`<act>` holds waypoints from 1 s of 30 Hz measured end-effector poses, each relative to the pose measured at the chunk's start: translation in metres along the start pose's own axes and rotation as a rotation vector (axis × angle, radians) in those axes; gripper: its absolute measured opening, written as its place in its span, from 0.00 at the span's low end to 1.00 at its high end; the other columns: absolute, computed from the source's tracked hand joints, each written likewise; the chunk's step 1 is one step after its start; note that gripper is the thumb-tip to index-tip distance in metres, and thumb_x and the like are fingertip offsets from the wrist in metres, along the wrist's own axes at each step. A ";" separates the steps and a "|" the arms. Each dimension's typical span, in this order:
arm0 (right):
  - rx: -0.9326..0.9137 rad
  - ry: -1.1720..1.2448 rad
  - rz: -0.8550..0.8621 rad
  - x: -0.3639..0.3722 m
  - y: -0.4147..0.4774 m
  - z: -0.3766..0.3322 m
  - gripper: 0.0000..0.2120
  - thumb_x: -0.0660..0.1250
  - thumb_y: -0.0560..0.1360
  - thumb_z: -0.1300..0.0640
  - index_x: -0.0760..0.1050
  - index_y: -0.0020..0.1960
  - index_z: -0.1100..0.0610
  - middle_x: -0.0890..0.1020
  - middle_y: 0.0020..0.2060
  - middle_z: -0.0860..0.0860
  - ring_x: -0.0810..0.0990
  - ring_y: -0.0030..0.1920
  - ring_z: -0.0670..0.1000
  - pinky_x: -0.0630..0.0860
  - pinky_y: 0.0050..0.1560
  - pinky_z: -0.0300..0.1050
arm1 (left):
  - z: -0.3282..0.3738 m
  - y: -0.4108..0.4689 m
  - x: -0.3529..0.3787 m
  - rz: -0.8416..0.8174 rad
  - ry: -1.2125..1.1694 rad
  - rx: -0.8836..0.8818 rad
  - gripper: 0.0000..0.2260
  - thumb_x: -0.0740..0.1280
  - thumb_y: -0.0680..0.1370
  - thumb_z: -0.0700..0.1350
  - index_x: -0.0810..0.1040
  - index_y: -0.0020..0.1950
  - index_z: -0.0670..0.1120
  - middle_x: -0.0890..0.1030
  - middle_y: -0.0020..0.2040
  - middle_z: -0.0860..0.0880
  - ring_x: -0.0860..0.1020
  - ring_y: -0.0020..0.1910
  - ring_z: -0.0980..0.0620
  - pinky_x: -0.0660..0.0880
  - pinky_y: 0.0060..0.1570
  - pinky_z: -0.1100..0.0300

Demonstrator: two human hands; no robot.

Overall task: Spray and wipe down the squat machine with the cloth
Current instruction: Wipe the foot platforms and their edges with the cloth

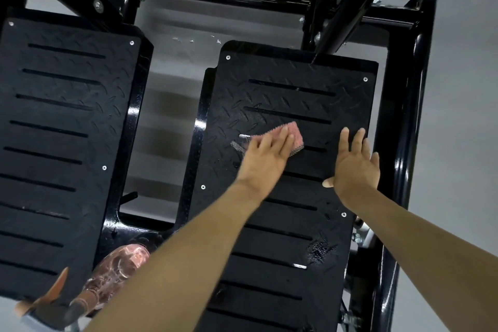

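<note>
**Cloth flat under my left hand on the right plate**

My left hand [265, 156] lies on the pink cloth [295, 137], fingers straight and close together, pressing it down onto the right plate [283, 237] of the machine [401, 121]. Nothing is curled around the cloth; it is pinned under my fingers, and its far end sticks out past my fingertips. The cloth sits about mid-plate, over one of the slots, and this hand is a little blurred.

My right hand [355, 164] rests palm down on the same plate, just beside the cloth hand but not touching it. Its fingers are spread and straight, the thumb points out toward my left, and it holds nothing. It lies near the plate's right edge, close to the black side tube.

A wet patch [320, 248] shines on the tread nearer to me, by the right edge of that plate.

The left plate [62, 143] lies well apart across a gap where the grey floor [161, 89] shows. The bottle [116, 269], clear and pinkish, lies tilted at the near corner of that plate, its orange trigger end toward me. My left forearm crosses in front of part of it.
</note>
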State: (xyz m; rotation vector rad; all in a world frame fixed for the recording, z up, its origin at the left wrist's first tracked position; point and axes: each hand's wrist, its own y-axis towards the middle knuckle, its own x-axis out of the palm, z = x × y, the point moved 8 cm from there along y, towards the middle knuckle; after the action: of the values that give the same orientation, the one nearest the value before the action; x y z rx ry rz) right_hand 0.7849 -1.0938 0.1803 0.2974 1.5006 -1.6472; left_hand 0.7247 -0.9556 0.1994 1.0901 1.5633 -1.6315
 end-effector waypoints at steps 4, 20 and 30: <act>-0.006 -0.001 0.017 0.002 0.000 0.001 0.60 0.72 0.70 0.41 0.26 0.74 0.59 0.36 0.75 0.62 0.43 0.77 0.60 0.52 0.75 0.54 | -0.070 -0.011 0.010 -0.030 0.055 -0.224 0.42 0.63 0.73 0.33 0.38 0.77 0.41 0.46 0.77 0.42 0.65 0.63 0.42 0.69 0.64 0.50; 0.028 0.469 0.022 0.030 -0.003 0.031 0.62 0.73 0.67 0.39 0.28 0.75 0.60 0.35 0.75 0.60 0.44 0.77 0.57 0.49 0.76 0.54 | 0.054 0.030 -0.015 0.040 0.239 0.284 0.37 0.61 0.78 0.39 0.39 0.78 0.41 0.42 0.79 0.44 0.60 0.69 0.42 0.64 0.66 0.49; 0.012 1.088 0.070 0.062 -0.025 0.046 0.31 0.59 0.80 0.52 0.50 0.78 0.54 0.66 0.72 0.53 0.67 0.70 0.55 0.68 0.69 0.52 | 0.029 0.041 -0.014 -0.030 0.006 -0.286 0.40 0.65 0.76 0.38 0.39 0.77 0.40 0.44 0.78 0.42 0.64 0.64 0.42 0.69 0.62 0.51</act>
State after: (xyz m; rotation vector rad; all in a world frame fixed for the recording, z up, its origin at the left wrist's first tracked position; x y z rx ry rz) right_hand 0.7465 -1.1648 0.1668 1.3963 2.1860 -1.4731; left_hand 0.7630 -0.9896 0.1907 0.9227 1.7596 -1.3713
